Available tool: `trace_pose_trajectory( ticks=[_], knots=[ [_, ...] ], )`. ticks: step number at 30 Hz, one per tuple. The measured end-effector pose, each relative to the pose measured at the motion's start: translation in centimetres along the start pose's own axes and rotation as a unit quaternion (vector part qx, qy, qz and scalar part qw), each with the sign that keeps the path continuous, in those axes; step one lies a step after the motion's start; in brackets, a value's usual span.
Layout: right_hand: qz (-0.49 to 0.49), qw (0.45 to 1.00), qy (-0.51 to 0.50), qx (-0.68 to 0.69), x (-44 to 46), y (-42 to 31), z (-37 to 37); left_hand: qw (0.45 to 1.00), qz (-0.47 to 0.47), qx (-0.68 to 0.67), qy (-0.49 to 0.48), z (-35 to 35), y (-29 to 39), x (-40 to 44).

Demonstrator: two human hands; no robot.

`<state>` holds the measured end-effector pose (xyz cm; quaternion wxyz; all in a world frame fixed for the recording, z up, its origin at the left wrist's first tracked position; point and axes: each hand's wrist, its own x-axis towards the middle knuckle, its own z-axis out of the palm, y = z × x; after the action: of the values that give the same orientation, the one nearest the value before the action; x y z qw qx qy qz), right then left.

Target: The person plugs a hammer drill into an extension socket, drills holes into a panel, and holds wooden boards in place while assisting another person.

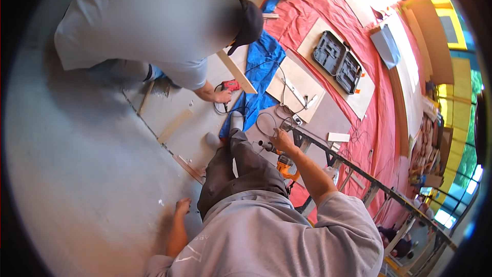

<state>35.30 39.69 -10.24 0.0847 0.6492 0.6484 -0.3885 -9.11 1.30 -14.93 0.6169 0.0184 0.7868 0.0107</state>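
Fingers closed, my right hand is at the edge of a loop of dark cable, beside the end of a long dark metal frame. Just below that hand is an orange and black power tool. My left hand hangs low over the grey floor, loosely curled, with nothing visible in it. In front of my legs, a co-worker's hand grips a red corded tool near a narrow wooden board.
The co-worker bends over at the upper left. A blue tarp and wooden panels lie ahead, with an open black tool case on one panel. Red sheeting covers floor at the right. Boards lie left of my feet.
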Motion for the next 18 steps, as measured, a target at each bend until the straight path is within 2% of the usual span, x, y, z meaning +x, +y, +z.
trace_pose_trajectory(
  ticks=[3,6,8,10,12,18],
  knots=[
    [0.022,0.999,0.010,0.028,-1.1,1.9,1.0,0.999,-0.005,-0.032,-0.015,-1.9,1.8,-0.6],
    [0.066,0.996,0.022,0.064,-1.4,4.2,1.4,1.000,0.011,0.013,0.003,-4.0,4.1,0.3],
    [0.117,0.991,0.020,0.063,-3.0,5.5,1.5,0.993,0.072,0.092,0.010,-6.1,5.9,2.2],
    [0.157,0.984,0.040,0.079,-3.7,7.5,1.0,0.990,0.085,0.098,0.052,-6.7,10.2,0.2],
    [0.183,0.978,0.058,0.079,-4.1,9.2,-0.3,0.989,0.114,0.033,0.083,-6.6,12.2,1.8],
    [0.223,0.965,0.109,0.088,-3.2,11.6,-5.6,0.991,0.065,0.117,0.000,-4.3,21.6,-1.4]
  ],
)
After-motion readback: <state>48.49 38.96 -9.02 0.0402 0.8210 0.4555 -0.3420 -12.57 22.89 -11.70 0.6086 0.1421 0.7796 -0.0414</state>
